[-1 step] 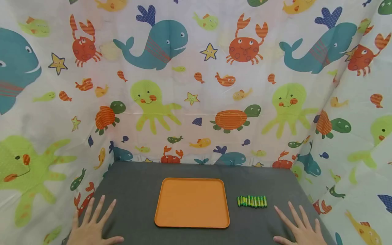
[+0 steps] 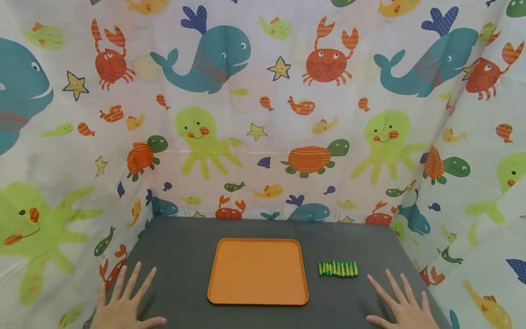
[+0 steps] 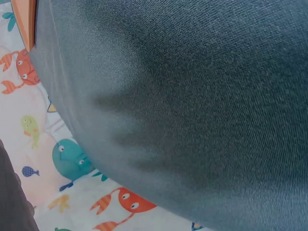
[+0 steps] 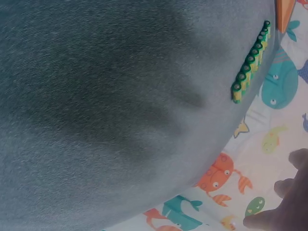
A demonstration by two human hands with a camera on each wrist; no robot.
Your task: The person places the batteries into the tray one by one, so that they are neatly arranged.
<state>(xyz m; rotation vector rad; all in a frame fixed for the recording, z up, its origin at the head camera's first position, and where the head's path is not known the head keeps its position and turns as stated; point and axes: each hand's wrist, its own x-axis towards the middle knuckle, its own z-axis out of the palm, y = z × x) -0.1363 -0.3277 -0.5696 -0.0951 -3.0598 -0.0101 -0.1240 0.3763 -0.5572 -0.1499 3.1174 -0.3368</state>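
OK, head: green-yellow cylinders lined up side by side on grey tabletop, between orange tray and right hand. Fingers of that one and left hand spread, released. Left wrist: mostly tabletop, just a tray corner. Right wrist: cylinders' round, dark-rimmed ends, which head view doesn't resolve; fingers at lower right block part of sea-creature cloth.

The person's left hand was spread left of the orange tray, fingers straight and fanned, thumb angled toward it; right of the tray, the right hand matched that pose, fingers parted and thumb out.
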